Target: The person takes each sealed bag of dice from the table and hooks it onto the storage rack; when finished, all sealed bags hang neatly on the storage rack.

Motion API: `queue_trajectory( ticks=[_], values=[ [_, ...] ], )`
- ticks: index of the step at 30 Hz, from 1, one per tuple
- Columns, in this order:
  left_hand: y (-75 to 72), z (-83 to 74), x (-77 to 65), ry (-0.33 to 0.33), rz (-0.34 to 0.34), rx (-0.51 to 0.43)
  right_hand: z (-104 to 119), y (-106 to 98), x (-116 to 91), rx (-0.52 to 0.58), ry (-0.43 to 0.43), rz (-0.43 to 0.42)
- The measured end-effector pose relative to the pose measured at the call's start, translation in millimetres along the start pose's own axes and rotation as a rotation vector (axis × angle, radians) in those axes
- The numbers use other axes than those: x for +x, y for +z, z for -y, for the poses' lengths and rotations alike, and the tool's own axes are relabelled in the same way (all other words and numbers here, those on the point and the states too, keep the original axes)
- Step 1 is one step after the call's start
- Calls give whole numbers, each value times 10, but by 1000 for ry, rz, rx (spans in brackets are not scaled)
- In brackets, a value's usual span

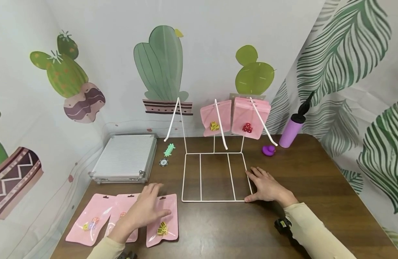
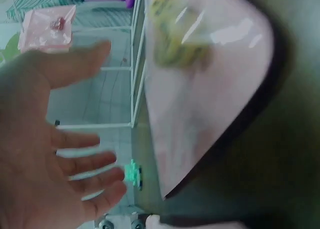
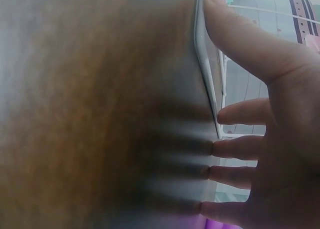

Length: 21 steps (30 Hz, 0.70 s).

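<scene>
Packs (image 1: 241, 108) hang on two hooks (image 1: 263, 121); three lie unhung. Left hand (image 1: 145, 208) hovers, spread; right hand (image 1: 267, 187), spread, touches rack (image 1: 200, 176).

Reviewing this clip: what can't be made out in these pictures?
- Middle pink bag: head view, partly covered by the left hand.
- Rear bags on the rightmost prong: head view, the front bag hides how many.
- Yellow dice: left wrist view, blurred.
- Chip: head view, marking too small to read.
</scene>
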<state>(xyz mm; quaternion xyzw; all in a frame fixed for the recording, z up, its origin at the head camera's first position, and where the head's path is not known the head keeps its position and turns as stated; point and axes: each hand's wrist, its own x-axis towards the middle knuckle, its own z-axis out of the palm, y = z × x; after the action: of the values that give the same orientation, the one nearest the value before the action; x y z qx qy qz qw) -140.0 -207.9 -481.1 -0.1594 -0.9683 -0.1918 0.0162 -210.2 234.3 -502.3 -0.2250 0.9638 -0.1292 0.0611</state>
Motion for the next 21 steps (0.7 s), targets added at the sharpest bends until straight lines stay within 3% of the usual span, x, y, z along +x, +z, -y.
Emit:
queue_trajectory(
  ticks=[12, 21],
  values=[
    [172, -109, -226, -115, -131, 54, 10, 1, -14, 4, -8, -8],
    [248, -125, -273, -196, -54, 91, 14, 1, -26, 16, -6, -11]
  ],
)
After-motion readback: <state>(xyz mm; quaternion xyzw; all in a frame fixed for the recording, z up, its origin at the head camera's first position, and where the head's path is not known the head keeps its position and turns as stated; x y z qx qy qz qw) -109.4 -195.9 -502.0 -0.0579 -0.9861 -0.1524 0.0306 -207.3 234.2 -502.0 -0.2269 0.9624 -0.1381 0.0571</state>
